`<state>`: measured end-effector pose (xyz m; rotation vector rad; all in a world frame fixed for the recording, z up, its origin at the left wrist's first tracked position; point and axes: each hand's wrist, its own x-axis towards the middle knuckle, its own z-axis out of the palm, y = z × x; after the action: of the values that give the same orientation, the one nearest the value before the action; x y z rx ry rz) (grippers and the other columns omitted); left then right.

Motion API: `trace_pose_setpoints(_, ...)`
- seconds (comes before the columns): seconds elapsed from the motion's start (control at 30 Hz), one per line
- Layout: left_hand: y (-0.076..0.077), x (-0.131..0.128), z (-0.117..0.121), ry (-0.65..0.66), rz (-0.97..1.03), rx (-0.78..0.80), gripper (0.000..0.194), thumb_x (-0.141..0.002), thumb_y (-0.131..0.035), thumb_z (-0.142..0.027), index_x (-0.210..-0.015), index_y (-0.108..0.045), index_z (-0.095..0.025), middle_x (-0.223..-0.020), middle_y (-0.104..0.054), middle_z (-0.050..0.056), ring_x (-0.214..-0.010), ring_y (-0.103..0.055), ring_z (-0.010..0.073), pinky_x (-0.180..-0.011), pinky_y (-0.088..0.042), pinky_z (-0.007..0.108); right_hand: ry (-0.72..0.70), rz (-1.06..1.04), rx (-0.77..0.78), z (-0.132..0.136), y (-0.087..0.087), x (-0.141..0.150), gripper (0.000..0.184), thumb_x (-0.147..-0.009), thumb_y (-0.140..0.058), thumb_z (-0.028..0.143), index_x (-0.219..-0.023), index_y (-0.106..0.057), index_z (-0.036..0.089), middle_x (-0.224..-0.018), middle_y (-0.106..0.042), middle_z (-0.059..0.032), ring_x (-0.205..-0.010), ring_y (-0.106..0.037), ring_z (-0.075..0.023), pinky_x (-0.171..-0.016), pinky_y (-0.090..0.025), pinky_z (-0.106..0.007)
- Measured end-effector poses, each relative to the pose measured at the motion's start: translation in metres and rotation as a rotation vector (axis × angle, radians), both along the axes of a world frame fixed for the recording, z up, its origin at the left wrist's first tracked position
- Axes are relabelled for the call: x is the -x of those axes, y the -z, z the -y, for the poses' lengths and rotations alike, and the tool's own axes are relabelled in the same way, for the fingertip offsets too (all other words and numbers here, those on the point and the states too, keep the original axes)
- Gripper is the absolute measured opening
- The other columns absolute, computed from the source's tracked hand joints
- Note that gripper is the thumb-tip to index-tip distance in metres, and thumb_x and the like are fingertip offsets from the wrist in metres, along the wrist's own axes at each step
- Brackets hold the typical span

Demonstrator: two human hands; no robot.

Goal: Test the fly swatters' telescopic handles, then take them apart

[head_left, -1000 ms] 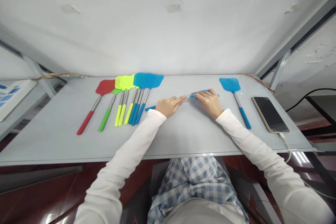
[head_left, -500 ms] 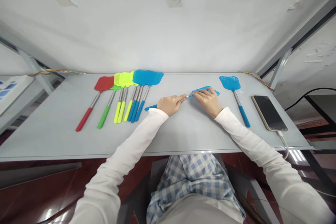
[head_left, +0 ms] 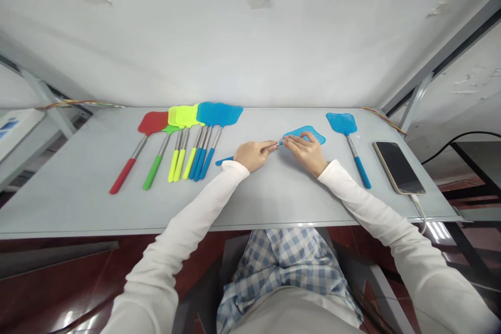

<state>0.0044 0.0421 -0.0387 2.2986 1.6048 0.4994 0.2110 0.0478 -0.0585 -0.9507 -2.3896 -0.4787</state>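
two hands of mine meet near the middle of the frame, both closed round one blue fly swatter [head_left: 309,134]. my left hand [head_left: 251,156] has its fingers folded over the metal rod, and the blue grip end pokes out on its left side. my right hand [head_left: 307,152] is bent over the neck, fingertips pinched in close to my left fingers, with just a short bit of rod and blue neck showing between. the mesh head sticks out beyond my right fingers, up and to the right, so the swatter lies nearly sideways across the frame, passing under both hands.

left of my hands, toward the left-centre of the frame, there's an overlapping row: blue swatters [head_left: 219,114] nearest me, then yellow swatters [head_left: 187,115], a green swatter [head_left: 152,172] and a red swatter [head_left: 123,176] farthest left, heads up, handles down. on the right side of the frame a separate blue swatter [head_left: 358,165] lies slanted, and past it a phone [head_left: 399,168] with a white cable [head_left: 419,209] plugged in. all of it rests on the grey table [head_left: 274,201].
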Motion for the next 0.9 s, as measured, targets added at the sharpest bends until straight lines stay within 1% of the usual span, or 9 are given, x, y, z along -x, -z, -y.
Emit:
trace_pose_setpoints(0.1,0.000,0.000,0.000,-0.009,-0.007,0.002,0.033,-0.092,-0.045,-0.048,-0.113,-0.069,-0.038,-0.103,-0.074,-0.003,-0.092,-0.069,0.0227,-0.076,-0.050,0.032,0.002,-0.005,-0.018,0.001,0.001,0.002,0.034,-0.098,-0.035,0.012,-0.101,-0.068,0.017,-0.107,-0.072,-0.0084,-0.102,-0.065,-0.0166,-0.084,-0.042,-0.034)
trace_pose_setpoints(0.3,0.005,-0.002,0.001,0.006,-0.040,-0.059,0.034,-0.094,-0.042,-0.046,-0.112,-0.068,-0.035,-0.102,-0.074,-0.001,-0.089,-0.069,0.0210,-0.072,-0.048,0.029,-0.006,0.018,0.024,0.001,0.000,0.001,0.033,-0.097,-0.035,0.011,-0.104,-0.067,0.018,-0.111,-0.071,-0.0086,-0.106,-0.064,-0.0170,-0.085,-0.041,-0.033)
trace_pose_setpoints(0.4,0.008,-0.003,0.000,0.025,-0.093,-0.101,0.036,-0.095,-0.038,-0.048,-0.110,-0.066,-0.031,-0.097,-0.075,0.001,-0.086,-0.069,0.0191,-0.068,-0.045,0.027,0.034,0.056,0.027,0.002,-0.004,0.004,0.033,-0.098,-0.033,0.012,-0.101,-0.066,0.017,-0.108,-0.072,-0.0079,-0.103,-0.064,-0.0169,-0.086,-0.040,-0.033)
trace_pose_setpoints(0.47,0.010,-0.002,-0.002,0.038,-0.115,-0.119,0.036,-0.095,-0.039,-0.049,-0.108,-0.065,-0.028,-0.095,-0.074,0.002,-0.086,-0.069,0.0180,-0.067,-0.044,0.026,0.077,0.089,0.050,0.004,-0.007,0.007,0.032,-0.099,-0.034,0.017,-0.100,-0.066,0.016,-0.104,-0.072,-0.0084,-0.102,-0.063,-0.0192,-0.087,-0.039,-0.035)
trace_pose_setpoints(0.5,0.011,-0.002,-0.003,0.045,-0.116,-0.126,0.035,-0.095,-0.040,-0.049,-0.107,-0.064,-0.027,-0.095,-0.074,0.003,-0.085,-0.069,0.0176,-0.067,-0.044,0.025,0.096,0.104,0.065,0.005,-0.009,0.009,0.030,-0.099,-0.036,0.021,-0.102,-0.065,0.016,-0.105,-0.072,-0.0094,-0.104,-0.062,-0.0210,-0.089,-0.039,-0.037)
trace_pose_setpoints(0.57,0.014,-0.001,-0.005,0.065,-0.104,-0.153,0.033,-0.094,-0.044,-0.048,-0.106,-0.063,-0.024,-0.094,-0.074,0.004,-0.085,-0.069,0.0170,-0.068,-0.044,0.025,0.115,0.128,0.085,0.007,-0.010,0.013,0.030,-0.098,-0.039,0.027,-0.110,-0.063,0.014,-0.116,-0.067,-0.0122,-0.113,-0.057,-0.0250,-0.093,-0.037,-0.040)
trace_pose_setpoints(0.67,0.019,-0.001,-0.007,0.128,-0.079,-0.230,0.031,-0.094,-0.045,-0.043,-0.108,-0.061,-0.020,-0.096,-0.072,0.005,-0.088,-0.068,0.0162,-0.069,-0.045,0.024,0.116,0.164,0.077,0.008,-0.010,0.014,0.032,-0.097,-0.040,0.026,-0.119,-0.059,0.013,-0.130,-0.060,-0.0130,-0.124,-0.049,-0.0277,-0.100,-0.035,-0.042)
trace_pose_setpoints(0.8,0.024,0.000,-0.009,0.210,-0.100,-0.297,0.032,-0.097,-0.040,-0.037,-0.111,-0.061,-0.018,-0.099,-0.070,0.008,-0.090,-0.066,0.0167,-0.074,-0.046,0.025,0.089,0.196,0.055,0.004,-0.008,0.009,0.025,-0.096,-0.041,0.020,-0.108,-0.063,0.015,-0.127,-0.061,-0.0112,-0.129,-0.046,-0.0261,-0.104,-0.034,-0.042)
trace_pose_setpoints(0.9,0.025,0.000,-0.009,0.228,-0.167,-0.301,0.037,-0.098,-0.036,-0.039,-0.115,-0.062,-0.019,-0.095,-0.069,0.009,-0.088,-0.065,0.0176,-0.074,-0.046,0.026,0.044,0.219,0.047,0.001,-0.010,0.005,0.025,-0.097,-0.040,0.020,-0.103,-0.064,0.017,-0.117,-0.067,-0.0080,-0.129,-0.048,-0.0231,-0.105,-0.034,-0.040)
